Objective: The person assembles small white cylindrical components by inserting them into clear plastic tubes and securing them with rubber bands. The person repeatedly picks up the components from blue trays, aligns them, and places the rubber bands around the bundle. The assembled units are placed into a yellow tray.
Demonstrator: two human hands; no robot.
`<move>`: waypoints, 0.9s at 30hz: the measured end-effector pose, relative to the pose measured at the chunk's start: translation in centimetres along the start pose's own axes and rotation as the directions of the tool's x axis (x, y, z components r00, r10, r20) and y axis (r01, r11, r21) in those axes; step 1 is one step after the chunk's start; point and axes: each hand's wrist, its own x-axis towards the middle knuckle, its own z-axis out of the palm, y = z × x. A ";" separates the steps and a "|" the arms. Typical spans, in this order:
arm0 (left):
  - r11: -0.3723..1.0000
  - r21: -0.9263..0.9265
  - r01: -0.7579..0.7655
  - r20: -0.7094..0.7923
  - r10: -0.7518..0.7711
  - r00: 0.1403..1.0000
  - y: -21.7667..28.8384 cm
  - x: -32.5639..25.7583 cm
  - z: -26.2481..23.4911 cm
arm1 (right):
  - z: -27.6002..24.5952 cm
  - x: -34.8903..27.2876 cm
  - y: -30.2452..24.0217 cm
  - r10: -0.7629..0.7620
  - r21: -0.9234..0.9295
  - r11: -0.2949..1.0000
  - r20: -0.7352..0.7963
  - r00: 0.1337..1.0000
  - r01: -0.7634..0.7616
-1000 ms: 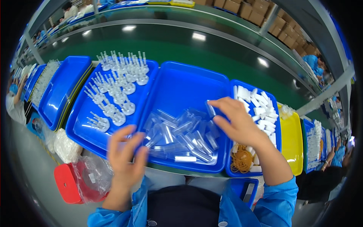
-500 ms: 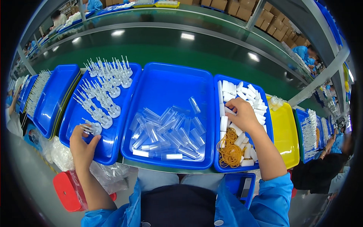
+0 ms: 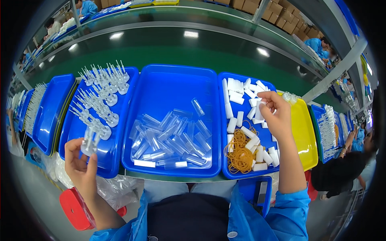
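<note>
My left hand (image 3: 80, 168) holds a small clear plastic pump piece (image 3: 90, 142) above the near edge of the left blue tray (image 3: 72, 128), where several like pieces stand upright in rows. My right hand (image 3: 277, 116) is raised over the right blue tray (image 3: 233, 172) and pinches a white cylinder piece (image 3: 259, 111). That tray holds several white cylinders and a heap of yellow rubber bands (image 3: 240, 152). Between the hands lies the middle blue tray (image 3: 169, 88) with several clear plastic caps (image 3: 173, 136) piled in its near half.
A yellow tray (image 3: 302, 132) sits right of the right blue tray. More blue trays (image 3: 48, 108) line the bench to the left. A green conveyor belt (image 3: 193, 48) runs behind. A red stool (image 3: 74, 209) and clear bags (image 3: 116, 188) are low left. Another person's arm (image 3: 345, 148) is at right.
My left hand has lifted the clear pump piece slightly at the left tray's near edge. My right hand has risen from the white cylinders with one pinched in its fingers.
</note>
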 end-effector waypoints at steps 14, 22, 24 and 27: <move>0.925 -0.346 0.156 0.579 0.079 0.812 3.4 -5.3 12.1 | 2.1 -10.9 -1.6 0.102 0.582 0.806 0.042 0.994 -0.107; 0.961 -0.276 0.038 0.582 0.136 0.802 2.9 -6.1 11.8 | 3.4 -11.9 -4.4 0.092 0.613 0.785 0.031 0.995 -0.092; 0.958 -0.284 0.037 0.552 0.132 0.823 2.9 -6.2 11.8 | 3.2 -11.8 -4.6 0.044 0.541 0.839 0.046 0.998 -0.062; 0.952 -0.302 0.049 0.537 0.128 0.834 2.9 -6.3 11.7 | 2.7 -11.7 -4.5 -0.063 0.407 0.913 0.079 0.995 0.025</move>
